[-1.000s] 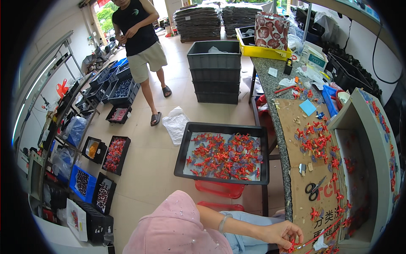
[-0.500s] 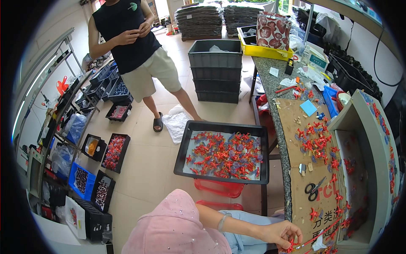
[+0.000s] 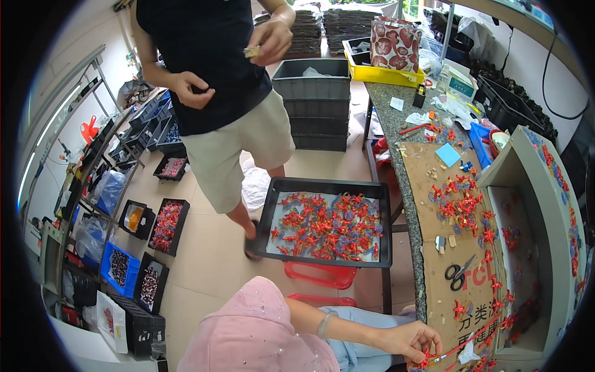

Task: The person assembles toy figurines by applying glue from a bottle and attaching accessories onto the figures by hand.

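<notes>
While my right hand (image 3: 412, 341) is pinching closed on a red plastic piece (image 3: 426, 358) at the cardboard sheet's (image 3: 424, 229) near edge, most pieces are lying loose in the black tray (image 3: 325, 183); my left hand isn't showing.

- One arm showed, by its side of the body seemingly the left, reaching out from the shoulder at the lower edge toward the right
- The forearm was bare, nearly straight and level, with a thin band round the wrist
- The left hand (image 3: 412, 341) lay palm down, knuckles up, its fingers (image 3: 427, 348) curled in and drawn together at the tips in a tight pinch
- The right arm and hand lay outside the picture, so nothing could be told of them
</notes>
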Demonstrator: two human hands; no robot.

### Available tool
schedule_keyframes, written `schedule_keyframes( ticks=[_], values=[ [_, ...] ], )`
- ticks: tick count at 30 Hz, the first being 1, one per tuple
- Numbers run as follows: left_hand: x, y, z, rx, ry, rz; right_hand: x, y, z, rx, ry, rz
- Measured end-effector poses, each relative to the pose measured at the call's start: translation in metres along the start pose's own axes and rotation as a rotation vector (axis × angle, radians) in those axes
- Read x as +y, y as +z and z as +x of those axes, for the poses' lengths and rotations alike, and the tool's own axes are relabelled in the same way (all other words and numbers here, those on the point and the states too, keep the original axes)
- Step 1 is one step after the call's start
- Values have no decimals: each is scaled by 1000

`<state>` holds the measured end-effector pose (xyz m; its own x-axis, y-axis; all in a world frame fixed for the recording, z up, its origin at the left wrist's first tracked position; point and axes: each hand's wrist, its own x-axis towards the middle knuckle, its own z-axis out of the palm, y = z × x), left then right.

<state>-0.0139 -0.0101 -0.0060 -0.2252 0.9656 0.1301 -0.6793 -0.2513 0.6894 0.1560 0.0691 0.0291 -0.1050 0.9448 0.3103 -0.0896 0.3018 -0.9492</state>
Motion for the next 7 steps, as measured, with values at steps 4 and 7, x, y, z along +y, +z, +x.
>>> schedule_keyframes(
  ticks=[4,7],
  values=[
    [-5,-1,2,-8,9,-12,-2,-8,2,-60,-48,-4],
    [-5,2,0,2,-5,8,23,-32,3,-46,9,18]
  ],
)
